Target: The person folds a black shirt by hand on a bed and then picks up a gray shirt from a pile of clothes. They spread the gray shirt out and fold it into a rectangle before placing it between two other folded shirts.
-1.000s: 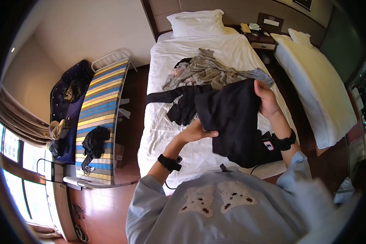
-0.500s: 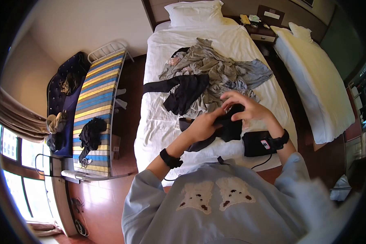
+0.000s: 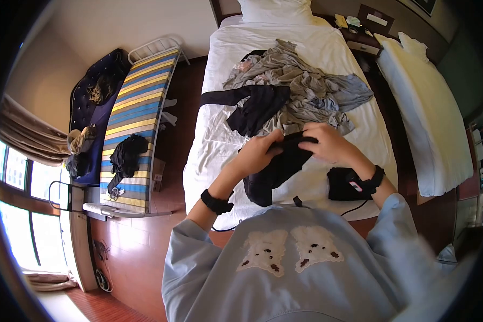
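Note:
A black garment [image 3: 284,166] hangs between my two hands over the near part of the white bed [image 3: 209,155]. My left hand [image 3: 259,154] is closed on its upper left edge, and my right hand [image 3: 324,143] pinches its upper right edge. The lower end of the cloth reaches down toward my shirt. Beyond my hands lies a crumpled grey cloth heap [image 3: 306,86], with a dark garment [image 3: 257,107] spread at its left side. Near my right wrist, a flat black item [image 3: 341,184] rests on the bed.
A narrow bed with a striped mattress [image 3: 137,118] stands at the left, bearing a black garment [image 3: 127,155]. Behind it is a dark blue sofa [image 3: 94,107]. On the right are another white-covered bed [image 3: 426,107] and a nightstand [image 3: 362,47].
Both hands now grip the upper edge of the black garment, which is stretched between them; before, my right hand's fingers were spread. The view has shifted, moving the scene slightly right and up.

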The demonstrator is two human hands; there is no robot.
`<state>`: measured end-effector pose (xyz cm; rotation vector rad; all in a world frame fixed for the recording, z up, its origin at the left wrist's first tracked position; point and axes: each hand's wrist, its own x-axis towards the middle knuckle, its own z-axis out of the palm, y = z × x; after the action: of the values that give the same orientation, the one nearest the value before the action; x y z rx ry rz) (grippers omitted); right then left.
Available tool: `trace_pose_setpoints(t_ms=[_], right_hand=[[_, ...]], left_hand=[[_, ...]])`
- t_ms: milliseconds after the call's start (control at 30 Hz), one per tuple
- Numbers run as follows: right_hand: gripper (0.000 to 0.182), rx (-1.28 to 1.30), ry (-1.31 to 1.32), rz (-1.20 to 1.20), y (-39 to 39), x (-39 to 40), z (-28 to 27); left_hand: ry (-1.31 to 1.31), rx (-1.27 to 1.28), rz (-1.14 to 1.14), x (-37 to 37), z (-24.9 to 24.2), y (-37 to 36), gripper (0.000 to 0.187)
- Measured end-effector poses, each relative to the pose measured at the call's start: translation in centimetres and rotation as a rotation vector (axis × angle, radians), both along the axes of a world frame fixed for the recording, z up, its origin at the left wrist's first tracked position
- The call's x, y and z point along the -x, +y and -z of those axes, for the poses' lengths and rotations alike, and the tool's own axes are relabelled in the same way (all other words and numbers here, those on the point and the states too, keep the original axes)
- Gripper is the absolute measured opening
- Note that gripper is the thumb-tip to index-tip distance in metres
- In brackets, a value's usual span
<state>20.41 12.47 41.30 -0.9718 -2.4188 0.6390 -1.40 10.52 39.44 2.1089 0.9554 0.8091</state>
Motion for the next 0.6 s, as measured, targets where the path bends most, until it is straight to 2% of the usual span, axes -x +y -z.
trace_pose_setpoints(t_ms=[67,233,333,367,400,600], right_hand=[[0.025,-0.014,0.082,-0.005,0.3,0.0,-0.8],[0.030,-0.106,0.019,-0.005,0.4,0.3,-2.7],[0.029,-0.137,-0.004,0.013,0.8,-0.1,-2.9],[0.029,-0.134,-0.008,0.024,0.8,-0.3,-2.9],[0.030,-0.131,-0.014,0.035,0.9,-0.5,-2.9],[0.032,-0.210,0.002,0.063,1.5,-2.0,-3.2]], left_hand=[[0.028,0.000,0.016,0.8,0.7,-0.7,0.027],[0.218,0.084,0.017,3.3,3.3,-1.3,0.025],[0.278,0.176,-0.056,4.8,4.4,-1.2,0.025],[0.271,0.030,-0.033,5.5,4.9,-0.8,0.026],[0.302,0.000,-0.058,5.8,4.1,-0.8,0.027],[0.417,-0.055,-0.121,8.0,2.6,0.3,0.032]])
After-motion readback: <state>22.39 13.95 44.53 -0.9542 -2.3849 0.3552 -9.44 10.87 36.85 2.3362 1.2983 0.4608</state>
